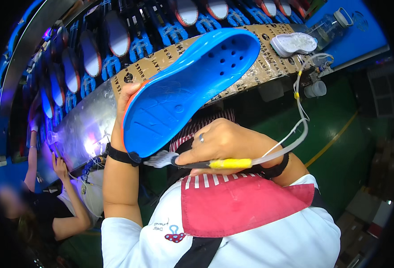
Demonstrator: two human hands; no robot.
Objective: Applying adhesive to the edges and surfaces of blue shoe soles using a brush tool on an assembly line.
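Observation:
A large blue shoe sole [174, 100] with an orange edge is tilted up in front of me, its hollow inside facing me. Several round dimples dot its wider end. My left hand [127, 94] is closed on its left edge, with most of the fingers hidden behind it. In my right hand [226, 140] is a brush [197, 165], gripped by its dark handle with a yellow wrap. Its pale bristles lie close to the sole's lower edge; I cannot tell whether they touch. A clear hose [303, 127] runs from the handle's end up to the bench.
Cardboard covers part of the bench [83, 129] beyond the sole. A white sole [294, 43] and a clear jug [329, 29] stand at the far right. Several soles sit on blue holders [172, 33] along the line. At the left, a co-worker's hand [60, 167] reaches toward the bench.

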